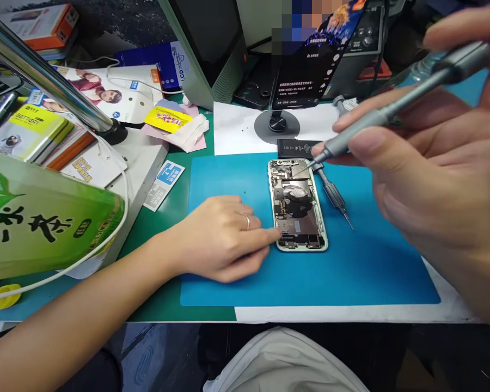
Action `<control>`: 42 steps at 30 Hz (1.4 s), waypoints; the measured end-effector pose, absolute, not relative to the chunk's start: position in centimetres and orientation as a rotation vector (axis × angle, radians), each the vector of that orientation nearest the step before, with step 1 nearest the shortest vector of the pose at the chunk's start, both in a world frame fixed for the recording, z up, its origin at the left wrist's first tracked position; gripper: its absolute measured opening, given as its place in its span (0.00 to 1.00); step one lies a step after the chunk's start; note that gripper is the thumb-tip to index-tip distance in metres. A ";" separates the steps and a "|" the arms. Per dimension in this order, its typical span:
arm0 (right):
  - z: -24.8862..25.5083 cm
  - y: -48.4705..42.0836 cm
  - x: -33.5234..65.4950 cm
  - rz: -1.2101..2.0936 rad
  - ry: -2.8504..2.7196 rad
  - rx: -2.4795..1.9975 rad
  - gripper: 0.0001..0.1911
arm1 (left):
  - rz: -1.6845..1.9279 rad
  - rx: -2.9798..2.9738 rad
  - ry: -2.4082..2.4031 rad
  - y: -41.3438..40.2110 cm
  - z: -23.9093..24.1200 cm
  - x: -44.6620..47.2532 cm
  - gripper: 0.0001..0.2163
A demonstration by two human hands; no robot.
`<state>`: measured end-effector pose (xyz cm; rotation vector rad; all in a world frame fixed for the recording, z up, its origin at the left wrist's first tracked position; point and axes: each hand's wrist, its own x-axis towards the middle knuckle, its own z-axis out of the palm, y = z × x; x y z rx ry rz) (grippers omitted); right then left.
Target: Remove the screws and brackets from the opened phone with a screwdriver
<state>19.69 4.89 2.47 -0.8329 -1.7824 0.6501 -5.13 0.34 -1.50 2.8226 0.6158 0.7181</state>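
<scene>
An opened smartphone [306,220] with a pale frame and bare inner parts lies face up on the blue mat [237,169]. My left hand [226,239] rests on the mat at its left, index finger stretched out to the phone's lower left edge, the other fingers partly bent. In my right hand [428,147] is a grey precision screwdriver [375,122], gripped between thumb and fingers. Its tip points at the upper right of the phone's insides; whether it touches cannot be made out. A second small screwdriver [334,193] lies right of the phone. Behind it sits a black phone battery [292,148].
Beyond the mat, a lit phone [310,71] stands on a round stand [265,130]. A large green tea bottle [44,218] and a white cable [122,201] are at the left, near a metal lamp pole [57,71]. Boxes [28,130] and wrappers [167,118] crowd the back left.
</scene>
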 end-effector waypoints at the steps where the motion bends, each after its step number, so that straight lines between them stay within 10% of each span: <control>1: 2.0 5.0 19.9 0.606 -1.787 -0.827 0.27 | 0.680 2.843 0.591 0.2 -1.5 -5.0 0.10; 27: -1.6 3.7 20.9 0.483 -1.938 -0.855 0.38 | 0.524 2.861 0.751 -0.2 -1.9 -4.3 0.18; 36: -0.5 4.2 20.3 0.424 -2.179 -0.689 0.22 | 0.522 2.857 0.752 -0.2 -1.9 -4.3 0.18; 42: -1.0 4.3 20.6 0.399 -2.125 -0.762 0.36 | 0.535 2.858 0.748 -0.3 -2.0 -4.4 0.16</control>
